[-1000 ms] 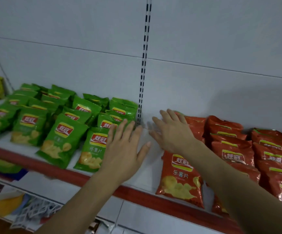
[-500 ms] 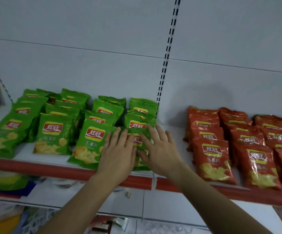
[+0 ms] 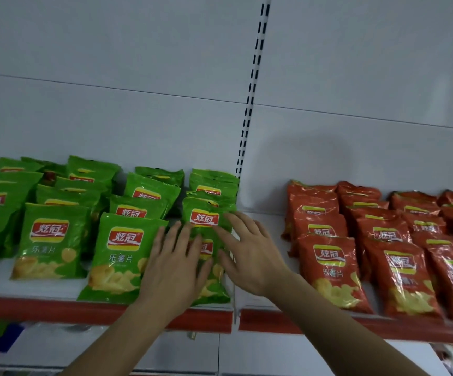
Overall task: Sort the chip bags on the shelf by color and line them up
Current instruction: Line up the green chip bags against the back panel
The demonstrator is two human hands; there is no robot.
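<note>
both hands lie flat with straight fingers on one green chip bag (image 3: 209, 289) at the shelf (image 3: 57, 310) front: left hand (image 3: 175, 267) on its lower half, right hand (image 3: 249, 253) at its right edge (grasping nothing). other green bags (image 3: 54, 240) fill the left, orange bags (image 3: 333, 270) sit well apart on the right.

One group of chip bags (image 3: 122, 248) on the shelf (image 3: 30, 291) at left, another group (image 3: 382, 240) well apart at right, both hands (image 3: 174, 270) between them.
</note>
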